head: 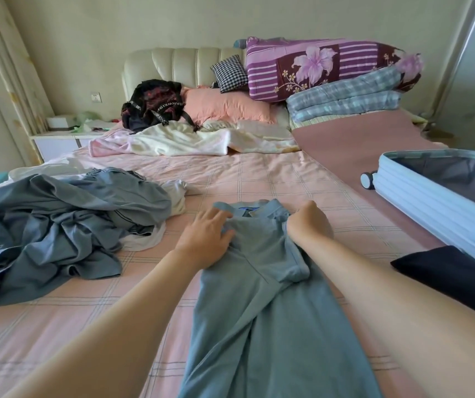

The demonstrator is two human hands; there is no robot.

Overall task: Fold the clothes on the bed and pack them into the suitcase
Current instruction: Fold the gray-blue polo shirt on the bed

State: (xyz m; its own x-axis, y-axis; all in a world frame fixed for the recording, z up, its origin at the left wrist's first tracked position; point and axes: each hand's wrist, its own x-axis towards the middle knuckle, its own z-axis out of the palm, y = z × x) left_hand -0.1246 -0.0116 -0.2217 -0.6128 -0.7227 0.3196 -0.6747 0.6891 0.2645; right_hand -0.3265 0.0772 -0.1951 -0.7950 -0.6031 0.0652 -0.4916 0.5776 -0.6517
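A blue-grey polo shirt (262, 297) lies lengthwise on the pink checked bed sheet (259, 173), collar away from me, both sides folded inward. My left hand (206, 239) rests flat on the shirt's left shoulder with fingers spread. My right hand (309, 225) sits on the right shoulder by the folded sleeve, fingers curled down over the cloth edge. A heap of unfolded grey-blue and white clothes (58, 222) lies to the left. The light blue suitcase (420, 196) lies open at the right edge of the bed.
A dark folded garment (449, 271) lies in front of the suitcase. At the head of the bed are a black backpack (153, 106), a pink pillow (227, 107), a rumpled cream blanket (190, 142) and stacked quilts (328, 79). A nightstand (63, 139) stands at the left.
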